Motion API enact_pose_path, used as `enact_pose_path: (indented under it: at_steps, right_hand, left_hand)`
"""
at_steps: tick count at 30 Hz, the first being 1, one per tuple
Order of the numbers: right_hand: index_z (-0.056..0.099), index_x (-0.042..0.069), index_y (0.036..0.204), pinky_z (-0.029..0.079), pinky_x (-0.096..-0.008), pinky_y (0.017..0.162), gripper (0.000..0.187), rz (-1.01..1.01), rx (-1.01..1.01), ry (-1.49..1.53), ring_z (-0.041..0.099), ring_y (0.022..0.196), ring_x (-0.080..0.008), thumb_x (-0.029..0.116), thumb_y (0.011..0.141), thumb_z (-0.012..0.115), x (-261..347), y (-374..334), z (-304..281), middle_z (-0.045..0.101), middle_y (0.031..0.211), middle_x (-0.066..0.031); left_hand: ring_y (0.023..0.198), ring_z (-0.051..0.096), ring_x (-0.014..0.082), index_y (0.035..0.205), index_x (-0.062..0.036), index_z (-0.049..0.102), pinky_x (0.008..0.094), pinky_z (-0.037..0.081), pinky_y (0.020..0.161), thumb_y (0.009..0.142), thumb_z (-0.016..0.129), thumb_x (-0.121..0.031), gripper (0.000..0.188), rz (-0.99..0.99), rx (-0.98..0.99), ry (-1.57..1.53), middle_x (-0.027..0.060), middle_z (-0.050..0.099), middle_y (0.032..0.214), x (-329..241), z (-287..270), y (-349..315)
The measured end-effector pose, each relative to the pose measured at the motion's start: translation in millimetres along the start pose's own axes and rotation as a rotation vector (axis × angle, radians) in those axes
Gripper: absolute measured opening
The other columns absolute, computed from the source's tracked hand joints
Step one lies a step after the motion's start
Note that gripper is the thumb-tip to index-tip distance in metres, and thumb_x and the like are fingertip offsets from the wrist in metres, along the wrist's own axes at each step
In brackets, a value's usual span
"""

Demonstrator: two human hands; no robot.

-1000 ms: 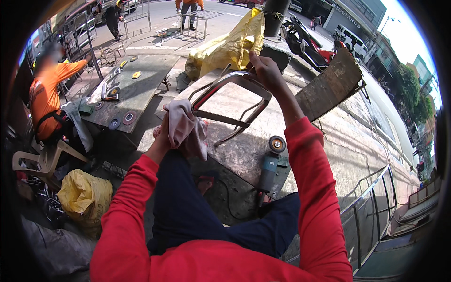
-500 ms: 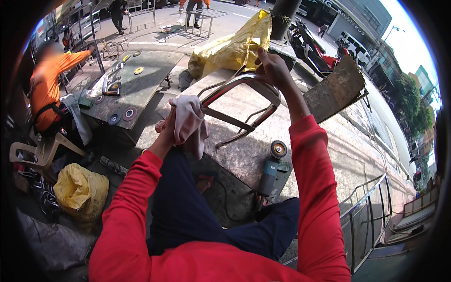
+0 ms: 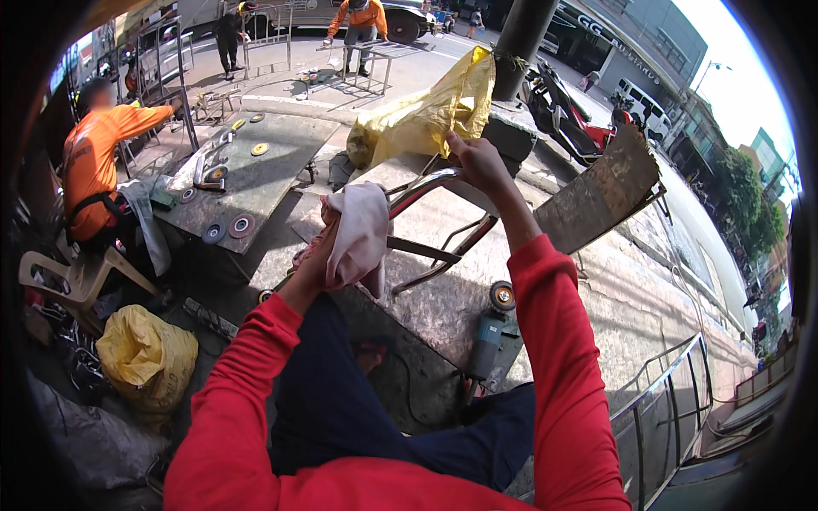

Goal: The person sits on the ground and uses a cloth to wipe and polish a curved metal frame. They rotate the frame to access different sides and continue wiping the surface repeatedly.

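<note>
My right hand point(image 3: 482, 169) is closed around the upper corner of a bent metal-tube frame point(image 3: 423, 249), which has shiny tubing and a flat crossbar. The frame stands tilted on a worn board point(image 3: 443, 294) in front of me. My left hand point(image 3: 312, 266) is closed on a pale pink cloth point(image 3: 358, 228), which lies against the left side of the frame and covers most of my fingers. An angle grinder point(image 3: 486, 345) with a flap wheel rests on the board's near right part, below the frame.
A yellow sack point(image 3: 426, 115) lies beyond the frame, with a curved metal sheet point(image 3: 601, 192) to the right. Grinding discs point(image 3: 242, 225) lie on another board at left, near a person in orange point(image 3: 94, 166). An open yellow sack point(image 3: 145, 353) and metal railings point(image 3: 669, 396) flank me.
My right hand has come lower and a little left, and the frame's top has tipped down with it. The cloth in my left hand has shifted right and slightly down along the frame.
</note>
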State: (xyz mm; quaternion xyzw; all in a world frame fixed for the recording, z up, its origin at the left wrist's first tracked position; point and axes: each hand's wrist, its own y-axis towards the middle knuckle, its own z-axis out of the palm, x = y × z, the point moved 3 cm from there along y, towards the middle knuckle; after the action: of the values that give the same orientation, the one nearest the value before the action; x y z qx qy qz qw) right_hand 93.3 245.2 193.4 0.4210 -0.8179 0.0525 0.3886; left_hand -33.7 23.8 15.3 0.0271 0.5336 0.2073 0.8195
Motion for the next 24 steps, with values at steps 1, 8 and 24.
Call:
enact_pose_path:
  at_steps: [1,8,24]
  right_hand:
    - [0.064,-0.004,0.072,0.041,-0.036,0.058,0.062,-0.018,0.019,-0.011,0.051,0.058,-0.0198,0.051,0.097,0.049,1.3,0.1,2.0,0.056,0.061,-0.0093]
    - [0.065,0.002,0.104,0.05,-0.0443,0.069,0.039,-0.19,0.089,-0.317,0.065,0.07,-0.0364,0.037,0.1,0.047,0.6,2.8,-2.1,0.065,0.072,-0.0203]
    - [0.063,-0.006,0.104,0.046,-0.0257,0.058,0.073,0.167,0.133,0.539,0.054,0.057,-0.013,0.061,0.099,0.034,-28.9,13.1,-3.4,0.065,0.076,-0.0096]
  left_hand:
    - [0.119,0.05,0.0151,0.144,-0.0059,0.035,0.028,0.04,0.102,0.106,0.036,-0.032,0.046,-0.029,0.026,-0.125,0.0068,0.05,0.131,-4.4,10.9,0.2]
    - [0.109,0.055,0.0177,0.132,-0.0065,0.043,0.03,0.045,0.092,0.097,0.048,-0.011,0.036,0.567,-0.036,1.029,0.0084,0.053,0.119,-2.8,22.7,35.0]
    - [0.112,0.053,0.0138,0.134,-0.0072,0.044,0.0278,0.044,0.098,0.105,0.032,-0.034,0.041,0.789,-0.066,1.665,0.0044,0.056,0.12,22.2,-54.7,23.5]
